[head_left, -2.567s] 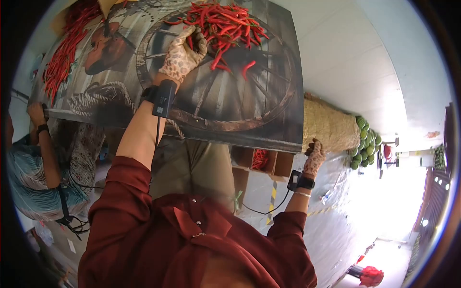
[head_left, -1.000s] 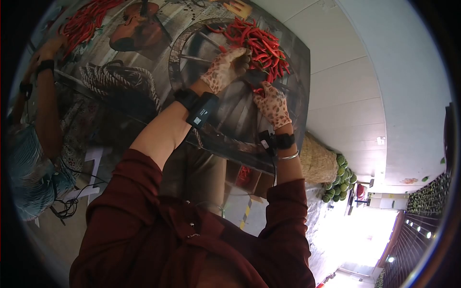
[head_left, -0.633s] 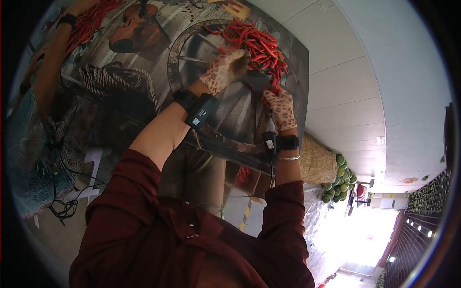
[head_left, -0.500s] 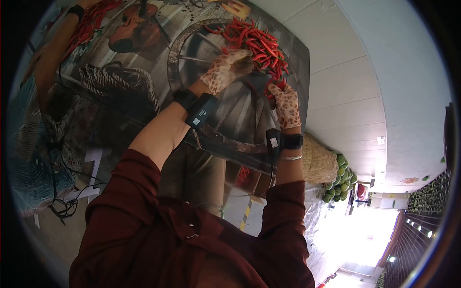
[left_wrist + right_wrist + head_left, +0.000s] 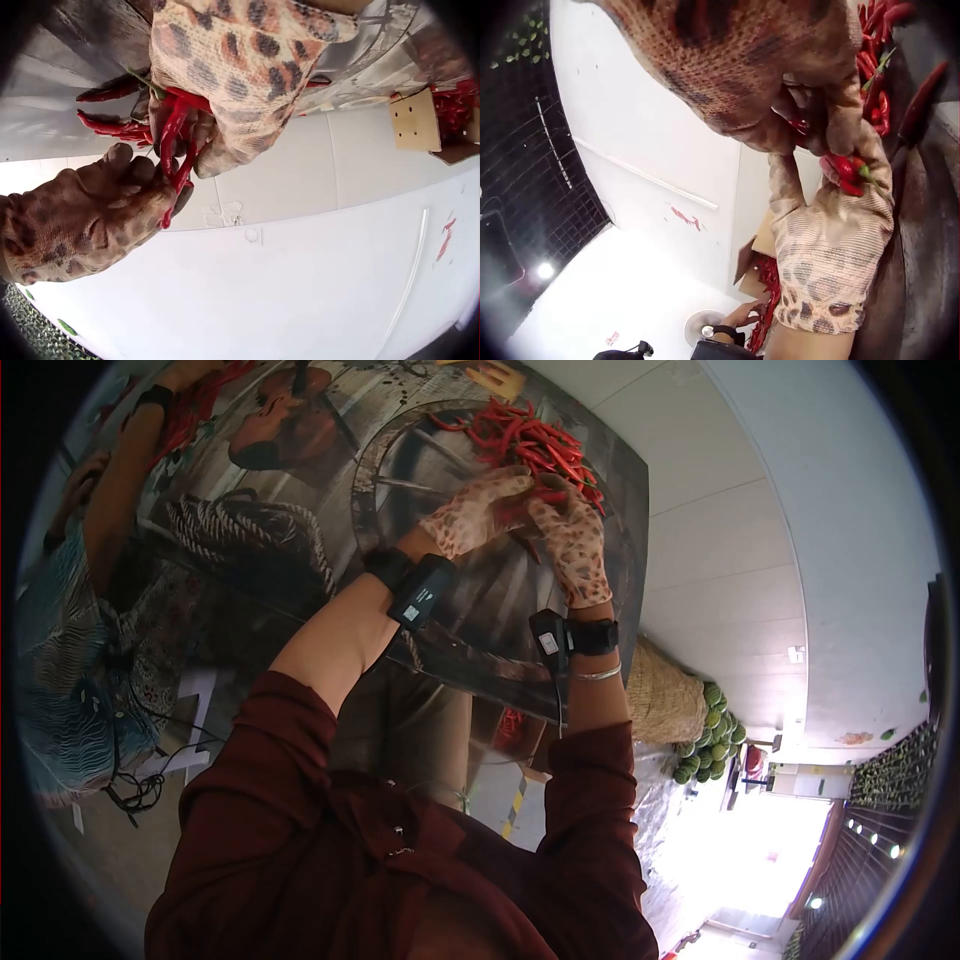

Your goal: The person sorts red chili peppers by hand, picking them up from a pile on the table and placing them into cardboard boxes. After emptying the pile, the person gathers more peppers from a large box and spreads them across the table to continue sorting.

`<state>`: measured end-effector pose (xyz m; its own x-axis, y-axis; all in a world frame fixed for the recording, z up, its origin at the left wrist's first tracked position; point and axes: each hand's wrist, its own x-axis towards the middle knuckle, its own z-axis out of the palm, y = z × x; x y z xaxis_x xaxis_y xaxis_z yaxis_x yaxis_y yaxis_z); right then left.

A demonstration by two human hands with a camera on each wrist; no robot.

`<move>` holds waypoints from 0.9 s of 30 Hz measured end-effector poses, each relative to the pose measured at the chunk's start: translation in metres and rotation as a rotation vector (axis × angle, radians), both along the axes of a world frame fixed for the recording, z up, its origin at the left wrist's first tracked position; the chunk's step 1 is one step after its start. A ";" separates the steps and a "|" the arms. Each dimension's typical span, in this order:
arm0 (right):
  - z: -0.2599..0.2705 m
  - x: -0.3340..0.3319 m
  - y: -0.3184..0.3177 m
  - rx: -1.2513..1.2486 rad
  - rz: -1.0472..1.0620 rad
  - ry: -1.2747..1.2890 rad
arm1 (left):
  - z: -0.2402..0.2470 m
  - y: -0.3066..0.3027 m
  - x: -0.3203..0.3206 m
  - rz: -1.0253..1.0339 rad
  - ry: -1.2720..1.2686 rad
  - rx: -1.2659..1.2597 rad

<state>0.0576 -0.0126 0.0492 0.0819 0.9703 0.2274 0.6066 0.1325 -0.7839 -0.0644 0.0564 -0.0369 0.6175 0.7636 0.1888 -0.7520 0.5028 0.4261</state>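
Observation:
Both hands wear leopard-print gloves and meet at the front edge of a heap of red chili peppers (image 5: 530, 440). The left hand (image 5: 475, 510) holds a few chilies, whose green stems and red ends (image 5: 847, 172) show between thumb and fingers in the right wrist view. From the other side, the right hand (image 5: 575, 550) pinches the lower ends of long red chilies (image 5: 174, 135) that reach out of the left hand's grip. Its fingers nearly meet those of the left in the left wrist view. Beside the hands, a few loose chilies (image 5: 112, 127) lie on the table.
The table's cover (image 5: 450, 600) is printed with a wheel, rope and violin. At left another person's arm (image 5: 125, 480) reaches over a second chili heap (image 5: 195, 420). A carton with chilies (image 5: 512, 730) sits below the table edge; a straw-coloured bundle (image 5: 660, 695) and watermelons (image 5: 712, 730) stand right.
The right hand came up from beside the table to the heap, picked at chilies, and has now moved left against the left hand. The other person's arm has reached further over their heap.

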 end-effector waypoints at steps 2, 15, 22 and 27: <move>-0.004 0.008 0.000 0.015 -0.045 0.069 | 0.003 0.000 -0.002 0.025 0.040 -0.031; -0.028 0.031 -0.018 -0.122 -0.053 -0.441 | -0.015 0.009 0.001 0.035 -0.058 -0.115; -0.040 0.033 -0.012 -0.171 -0.046 -0.661 | -0.011 0.007 -0.001 0.028 -0.022 -0.166; -0.041 0.027 -0.021 -0.034 -0.045 -0.736 | -0.008 0.007 0.000 0.073 0.010 -0.194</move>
<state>0.0845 -0.0333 0.0078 -0.0405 0.9772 0.2085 0.9814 0.0782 -0.1756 -0.0647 0.0630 -0.0453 0.5605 0.8277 0.0279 -0.7857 0.5208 0.3339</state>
